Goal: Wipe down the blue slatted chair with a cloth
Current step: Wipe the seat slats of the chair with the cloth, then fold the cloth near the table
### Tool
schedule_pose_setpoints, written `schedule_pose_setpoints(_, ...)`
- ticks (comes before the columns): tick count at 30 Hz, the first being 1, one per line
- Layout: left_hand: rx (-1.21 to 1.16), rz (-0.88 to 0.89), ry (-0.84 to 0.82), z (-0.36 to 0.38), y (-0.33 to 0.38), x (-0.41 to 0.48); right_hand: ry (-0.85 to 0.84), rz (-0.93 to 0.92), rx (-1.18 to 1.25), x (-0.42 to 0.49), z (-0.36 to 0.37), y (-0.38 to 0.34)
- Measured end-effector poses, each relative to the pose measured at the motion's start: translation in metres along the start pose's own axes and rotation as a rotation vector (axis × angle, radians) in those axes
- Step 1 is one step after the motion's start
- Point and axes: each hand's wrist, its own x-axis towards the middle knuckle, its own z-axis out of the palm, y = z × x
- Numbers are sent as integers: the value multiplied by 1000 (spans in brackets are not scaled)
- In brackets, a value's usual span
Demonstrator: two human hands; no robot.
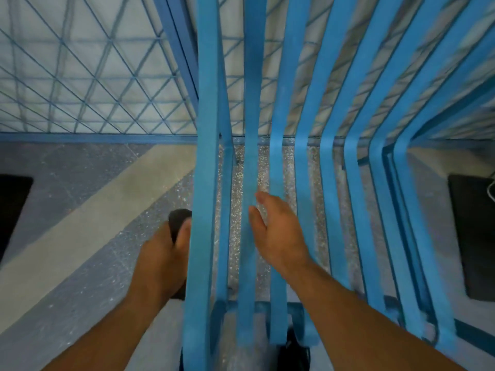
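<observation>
The blue slatted chair (329, 162) fills the middle and right of the view, its long slats running away from me over the speckled floor. My left hand (158, 253) grips a dark cloth (178, 220) against the outer side of the leftmost slat (205, 183); part of the cloth is hidden behind that slat. My right hand (276, 236) lies on the seat slats with fingers fairly straight, its thumb by the third slat, holding nothing.
A blue wire-mesh fence (88, 84) stands behind and to the left. The floor has a pale diagonal stripe (80, 226). Dark mats lie at the left edge (12, 207) and right edge (471, 236). A dark shoe (294, 352) shows under the chair.
</observation>
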Motion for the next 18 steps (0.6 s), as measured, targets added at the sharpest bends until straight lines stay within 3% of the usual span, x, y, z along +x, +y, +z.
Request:
schedule_pose_setpoints(1,17,9,40,-8,7,-10,13,20,74,-12,-9,-11)
schedule_pose_setpoints(4,-241,-2,147,-35,39,-50,45,57,225,-41,-38,-53)
schedule_pose_setpoints(9,-313,147,131,-68,87,-112,-124,62,520,-83,-77,-122)
schedule_pose_setpoints(13,-296,236,-27,-87,110,-146,-287,81,700,-107,-114,-160)
schedule_pose_setpoints(18,-314,195,-226,-102,122,-183,-350,79,620,-134,-161,-182)
